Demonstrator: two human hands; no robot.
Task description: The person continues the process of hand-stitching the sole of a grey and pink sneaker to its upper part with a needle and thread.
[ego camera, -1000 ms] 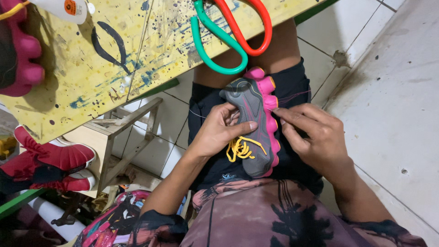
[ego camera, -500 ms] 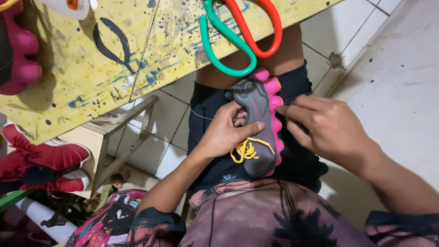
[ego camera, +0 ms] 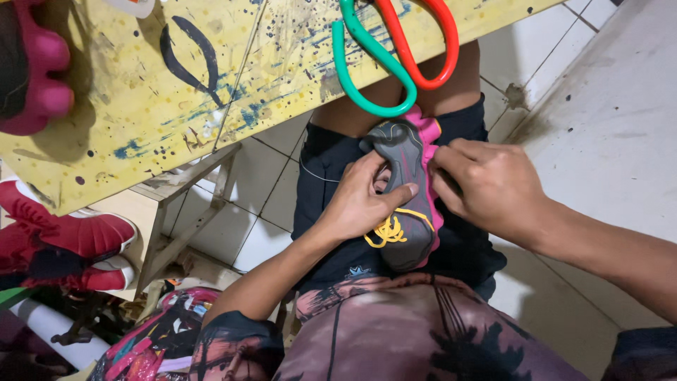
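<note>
A grey shoe upper with a pink sole edge lies across my lap, just below the edge of the paint-spattered yellow surface. My left hand has its grip clamped on the upper, thumb across the grey fabric and fingers tucked inside the opening, beside the bunched yellow lace. My right hand pinches the pink edge, fingers closed on it. With no firm support under the shoe, I judge it could twist or slip off my thighs. The red-and-green scissors overhang the surface edge right above and could drop if bumped.
</note>
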